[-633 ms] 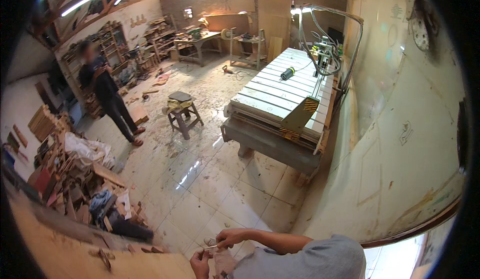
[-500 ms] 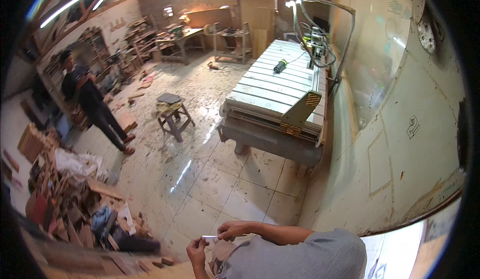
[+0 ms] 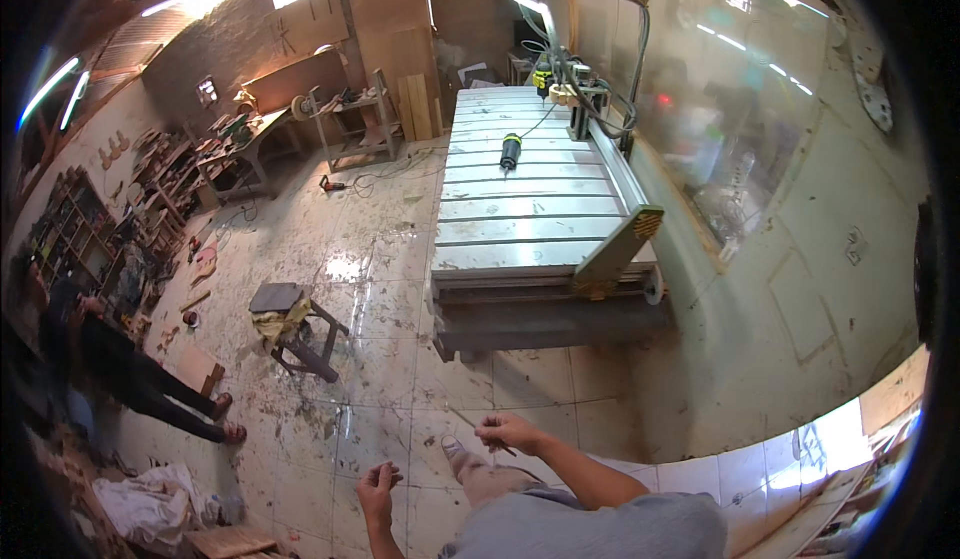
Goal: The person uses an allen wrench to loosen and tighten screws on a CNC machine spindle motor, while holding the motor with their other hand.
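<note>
My right hand (image 3: 505,431) is closed round a thin stick (image 3: 460,416), held slanting over my lower body at the bottom centre. My left hand (image 3: 377,486) is apart from it, lower and to its left, with fingers curled and pinched; whether they hold something small I cannot make out. The stick does not touch that hand. My shoe (image 3: 452,445) shows on the tiled floor (image 3: 375,409) beyond the hands.
A large slatted machine table (image 3: 515,229) stands ahead, with a black cylindrical tool (image 3: 510,151) on it. A stool (image 3: 325,344) is front left; another person (image 3: 120,359) stands at far left. Wood scraps (image 3: 230,539) lie lower left; a panel wall (image 3: 800,309) lines the right.
My hands, earlier joined on the stick, have separated, leaving it in my right hand. The view has turned right, shifting the machine, stool and person leftward in the picture.
</note>
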{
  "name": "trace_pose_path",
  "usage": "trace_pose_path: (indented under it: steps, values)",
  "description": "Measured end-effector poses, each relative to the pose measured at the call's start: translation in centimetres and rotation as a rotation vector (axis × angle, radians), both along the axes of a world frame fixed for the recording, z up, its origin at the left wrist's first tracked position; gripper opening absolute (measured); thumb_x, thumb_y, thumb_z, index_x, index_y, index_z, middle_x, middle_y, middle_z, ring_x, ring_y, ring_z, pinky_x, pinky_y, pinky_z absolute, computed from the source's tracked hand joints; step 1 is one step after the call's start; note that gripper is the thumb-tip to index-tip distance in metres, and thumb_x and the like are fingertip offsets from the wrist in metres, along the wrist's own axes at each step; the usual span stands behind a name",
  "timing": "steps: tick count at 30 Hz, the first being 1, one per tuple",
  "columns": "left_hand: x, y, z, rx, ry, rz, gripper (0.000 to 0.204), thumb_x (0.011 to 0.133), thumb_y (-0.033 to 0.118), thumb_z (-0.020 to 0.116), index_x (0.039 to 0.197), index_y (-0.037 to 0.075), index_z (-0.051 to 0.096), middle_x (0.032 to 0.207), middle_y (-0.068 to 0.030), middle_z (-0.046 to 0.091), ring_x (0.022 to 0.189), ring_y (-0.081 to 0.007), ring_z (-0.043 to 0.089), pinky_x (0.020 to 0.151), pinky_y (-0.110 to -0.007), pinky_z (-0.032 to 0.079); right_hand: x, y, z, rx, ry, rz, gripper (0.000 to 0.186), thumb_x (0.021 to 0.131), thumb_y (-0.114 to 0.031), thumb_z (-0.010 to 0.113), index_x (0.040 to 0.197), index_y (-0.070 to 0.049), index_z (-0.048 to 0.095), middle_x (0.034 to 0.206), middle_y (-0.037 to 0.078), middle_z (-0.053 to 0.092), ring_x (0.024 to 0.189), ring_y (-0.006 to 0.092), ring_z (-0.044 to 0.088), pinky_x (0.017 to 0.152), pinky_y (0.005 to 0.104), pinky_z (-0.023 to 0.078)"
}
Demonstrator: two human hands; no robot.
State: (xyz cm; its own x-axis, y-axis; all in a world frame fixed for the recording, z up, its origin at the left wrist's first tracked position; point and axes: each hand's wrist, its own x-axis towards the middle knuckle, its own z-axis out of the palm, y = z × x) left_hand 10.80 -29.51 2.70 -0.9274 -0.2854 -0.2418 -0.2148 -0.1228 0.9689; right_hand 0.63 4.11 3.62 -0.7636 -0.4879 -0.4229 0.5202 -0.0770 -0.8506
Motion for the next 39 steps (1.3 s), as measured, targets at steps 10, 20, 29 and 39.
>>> trace_pose_path:
  steps: [10, 20, 29, 39]
  values:
    - [-9.6, -25.6, -15.8, -0.787, -0.812, -0.453, 0.025, 0.099, 0.025, 0.068, 0.096, 0.0, 0.069, 0.083, -0.0146, 0.07, 0.066, -0.0202, 0.068, 0.056, -0.034, 0.051, -28.4, -18.6, 5.3, -0.105, 0.151, 0.074, 0.027, 0.103, -0.032, 0.065, 0.098, -0.005, 0.064, 0.083, 0.002, 0.063, 0.075, 0.0102, 0.059, 0.068, 0.0277, 0.051]
    - [-42.0, -32.5, -16.7, -0.448, -0.809, -0.167, 0.024, 0.099, 0.024, 0.068, 0.091, 0.001, 0.067, 0.077, -0.0126, 0.066, 0.062, -0.0191, 0.064, 0.055, -0.033, 0.049, -44.4, -23.9, 0.4, -0.068, -0.04, -0.176, 0.026, 0.103, -0.033, 0.066, 0.095, -0.008, 0.063, 0.082, 0.0, 0.063, 0.075, 0.0086, 0.059, 0.069, 0.0266, 0.05]
    - [-82.0, -30.5, -10.1, -0.524, -0.099, -0.43, 0.027, 0.097, 0.022, 0.069, 0.086, -0.002, 0.065, 0.075, -0.0076, 0.065, 0.063, -0.0138, 0.062, 0.057, -0.031, 0.051, -55.2, -14.1, 2.0, 0.24, 0.085, -0.86, 0.026, 0.1, -0.028, 0.068, 0.099, -0.002, 0.069, 0.084, 0.004, 0.068, 0.075, 0.0108, 0.063, 0.065, 0.0277, 0.052]
    - [-111.6, -1.8, -1.8, -0.351, 0.254, -0.799, 0.021, 0.099, 0.018, 0.068, 0.094, -0.002, 0.066, 0.08, -0.0065, 0.068, 0.073, -0.0131, 0.065, 0.07, -0.029, 0.054, -63.6, -2.0, 1.6, 1.103, -0.03, -1.261, 0.024, 0.088, -0.027, 0.073, 0.091, -0.003, 0.07, 0.086, 0.02, 0.07, 0.084, 0.0409, 0.067, 0.079, 0.048, 0.052]
